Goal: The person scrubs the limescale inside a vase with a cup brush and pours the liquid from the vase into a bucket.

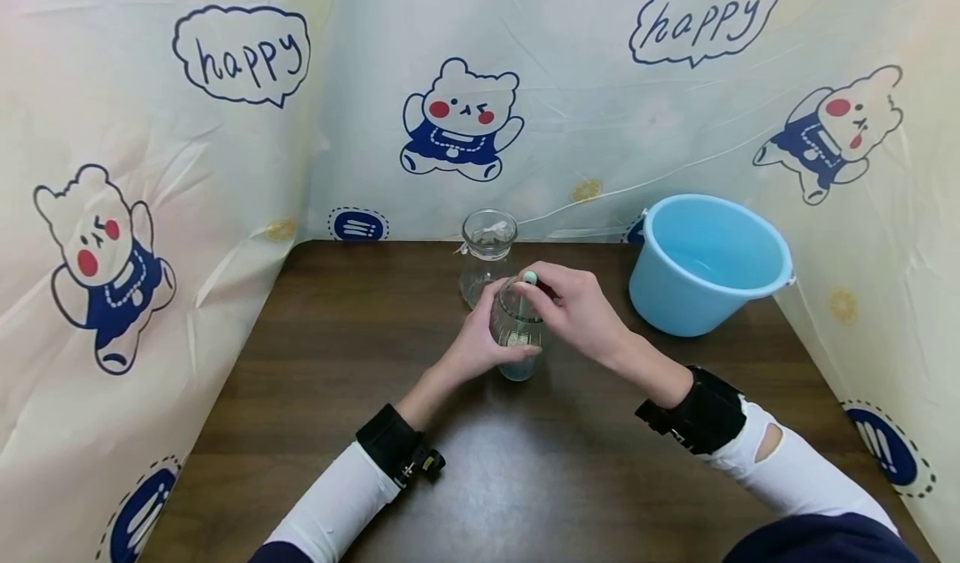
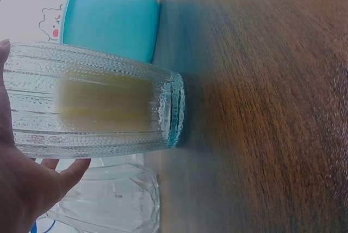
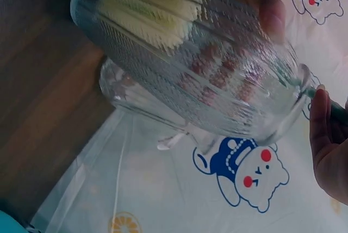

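Observation:
My left hand [image 1: 476,342] grips a clear ribbed glass vase [image 2: 32,99] from its left side, the thumb across the front. The vase stands tilted above the wooden table in the left wrist view. Through its wall shows the pale yellow head of a bottle brush [image 3: 149,12], blurred in the left wrist view. At the vase's mouth, my right hand [image 1: 581,309] pinches the brush's mint-green handle [image 1: 530,278] between thumb and fingers. The handle runs down through the opening.
A second glass vase [image 1: 474,279] with a white ribbon at its neck stands just behind the held one. A light blue bucket [image 1: 667,284] stands at the back right of the brown table [image 1: 337,379]. Printed cloth [image 1: 360,87] hangs around the back and sides.

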Motion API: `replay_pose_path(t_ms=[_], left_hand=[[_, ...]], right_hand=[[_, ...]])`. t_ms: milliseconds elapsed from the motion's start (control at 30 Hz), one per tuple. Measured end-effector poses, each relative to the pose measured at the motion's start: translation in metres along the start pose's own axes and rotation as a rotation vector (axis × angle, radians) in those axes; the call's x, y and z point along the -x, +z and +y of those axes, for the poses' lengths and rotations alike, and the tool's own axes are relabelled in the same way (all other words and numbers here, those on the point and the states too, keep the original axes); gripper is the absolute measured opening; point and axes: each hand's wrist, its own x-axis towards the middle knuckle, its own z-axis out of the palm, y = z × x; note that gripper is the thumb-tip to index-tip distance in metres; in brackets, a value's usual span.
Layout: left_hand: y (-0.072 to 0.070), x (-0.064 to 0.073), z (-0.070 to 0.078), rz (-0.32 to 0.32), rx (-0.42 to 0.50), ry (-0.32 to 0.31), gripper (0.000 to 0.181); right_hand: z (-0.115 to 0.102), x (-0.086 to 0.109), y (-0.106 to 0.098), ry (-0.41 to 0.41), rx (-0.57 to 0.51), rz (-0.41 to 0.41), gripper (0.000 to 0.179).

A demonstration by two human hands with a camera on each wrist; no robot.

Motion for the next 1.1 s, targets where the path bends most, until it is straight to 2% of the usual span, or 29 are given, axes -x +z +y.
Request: replay_pose_path(t_ms=[500, 633, 833, 1100], left_hand=[[0.0009, 0.0011, -0.0009, 0.003, -0.021, 0.011, 0.101], [0.0006, -0.0005, -0.0010, 0.006, -0.016, 0.008, 0.100], [0.0001, -0.0022, -0.0008, -0.007, 0.013, 0.008, 0.098], [0.0002, -0.0008, 0.0003, -0.016, 0.005, 0.000, 0.098]], right_hand=[[0.0003, -0.0006, -0.0064, 0.007, 0.083, 0.049, 0.010], [0.0026, -0.0022, -0.0037, 0.010, 0.075, 0.058, 0.010], [0.0066, -0.0015, 0.0024, 0.020, 0.006, -0.015, 0.010], [0.0052, -0.0049, -0.0075, 0.108, 0.049, -0.084, 0.012]])
